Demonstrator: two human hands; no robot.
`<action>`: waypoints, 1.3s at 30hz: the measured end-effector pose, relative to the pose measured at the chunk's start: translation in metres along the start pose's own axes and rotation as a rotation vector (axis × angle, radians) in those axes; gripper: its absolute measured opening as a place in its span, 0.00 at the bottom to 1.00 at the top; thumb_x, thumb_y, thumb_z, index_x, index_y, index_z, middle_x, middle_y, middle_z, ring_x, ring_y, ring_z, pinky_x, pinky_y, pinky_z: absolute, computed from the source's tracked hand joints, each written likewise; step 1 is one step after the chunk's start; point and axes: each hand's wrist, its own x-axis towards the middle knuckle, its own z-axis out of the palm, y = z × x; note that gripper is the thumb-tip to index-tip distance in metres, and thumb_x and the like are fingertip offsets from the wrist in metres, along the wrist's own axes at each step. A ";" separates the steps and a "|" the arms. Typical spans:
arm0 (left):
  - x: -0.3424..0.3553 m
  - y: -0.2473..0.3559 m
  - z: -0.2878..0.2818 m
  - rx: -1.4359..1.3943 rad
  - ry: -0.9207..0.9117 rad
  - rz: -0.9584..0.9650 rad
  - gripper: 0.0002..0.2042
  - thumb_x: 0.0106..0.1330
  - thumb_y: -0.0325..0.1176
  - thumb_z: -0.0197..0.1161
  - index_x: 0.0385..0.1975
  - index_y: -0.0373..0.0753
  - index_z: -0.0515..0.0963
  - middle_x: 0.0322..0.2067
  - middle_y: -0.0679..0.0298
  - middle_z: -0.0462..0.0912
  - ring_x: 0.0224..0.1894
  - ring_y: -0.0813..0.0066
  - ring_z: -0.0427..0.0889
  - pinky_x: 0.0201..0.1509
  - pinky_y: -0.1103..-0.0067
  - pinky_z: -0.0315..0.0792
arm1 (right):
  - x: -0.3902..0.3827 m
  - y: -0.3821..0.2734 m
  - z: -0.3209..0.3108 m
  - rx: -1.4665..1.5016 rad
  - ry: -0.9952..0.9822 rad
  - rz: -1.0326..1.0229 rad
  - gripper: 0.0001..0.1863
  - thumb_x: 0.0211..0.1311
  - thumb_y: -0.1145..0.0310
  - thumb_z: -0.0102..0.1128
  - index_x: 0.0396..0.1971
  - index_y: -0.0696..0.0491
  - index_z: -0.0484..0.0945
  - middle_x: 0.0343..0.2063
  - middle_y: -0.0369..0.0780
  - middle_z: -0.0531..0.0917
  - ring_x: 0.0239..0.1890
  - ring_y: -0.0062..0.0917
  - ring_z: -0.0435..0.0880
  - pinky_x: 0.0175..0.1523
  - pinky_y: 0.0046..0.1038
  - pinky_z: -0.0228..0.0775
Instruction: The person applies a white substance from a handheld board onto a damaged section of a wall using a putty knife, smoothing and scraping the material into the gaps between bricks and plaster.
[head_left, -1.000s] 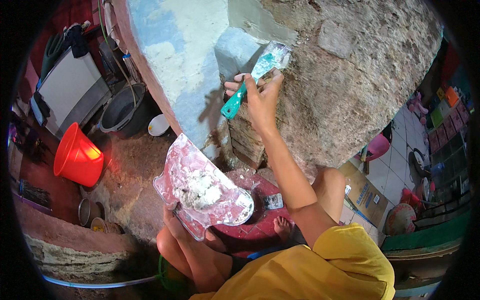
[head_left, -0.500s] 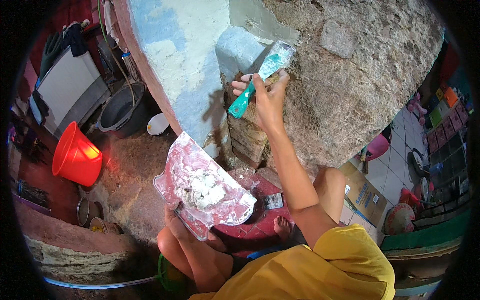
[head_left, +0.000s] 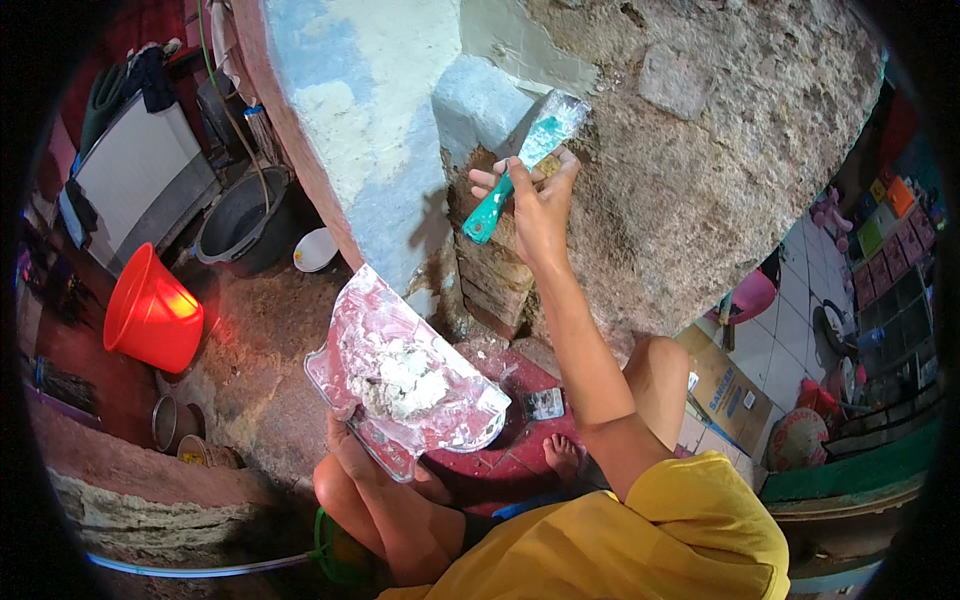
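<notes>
My right hand (head_left: pixel 542 208) is closed around a putty knife (head_left: pixel 487 216) with a green handle. Its metal blade, smeared with white plaster, points up and right, close to the rough bare wall (head_left: pixel 690 190). Beside the blade a ledge (head_left: pixel 480 100) is coated in pale blue-white. Lower down, my left hand (head_left: pixel 345 440) grips the edge of a pinkish-red pan shaped like a dustpan (head_left: pixel 362 310); part of that hand is hidden beneath it. A heap of wet white plaster (head_left: pixel 405 380) lies in the pan, with smears across its surface.
On the left stand a red bucket (head_left: pixel 150 315), a black tub (head_left: pixel 240 225) and a small white bowl (head_left: pixel 316 250). Metal pots (head_left: pixel 172 425) sit nearer. A flattened cardboard box (head_left: pixel 728 385) lies at right by the tiled floor. My bare foot (head_left: pixel 562 455) rests on red tiles.
My right hand and the putty knife have shifted very slightly right and down. The pan of plaster in my left hand has stayed almost in place.
</notes>
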 end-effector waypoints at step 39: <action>-0.002 -0.002 0.008 0.144 -0.044 0.035 0.20 0.57 0.36 0.51 0.47 0.30 0.69 0.43 0.53 0.75 0.44 0.59 0.76 0.51 0.68 0.70 | -0.004 0.001 -0.008 0.053 -0.026 0.045 0.20 0.63 0.75 0.47 0.48 0.54 0.47 0.32 0.47 0.73 0.34 0.41 0.81 0.35 0.36 0.80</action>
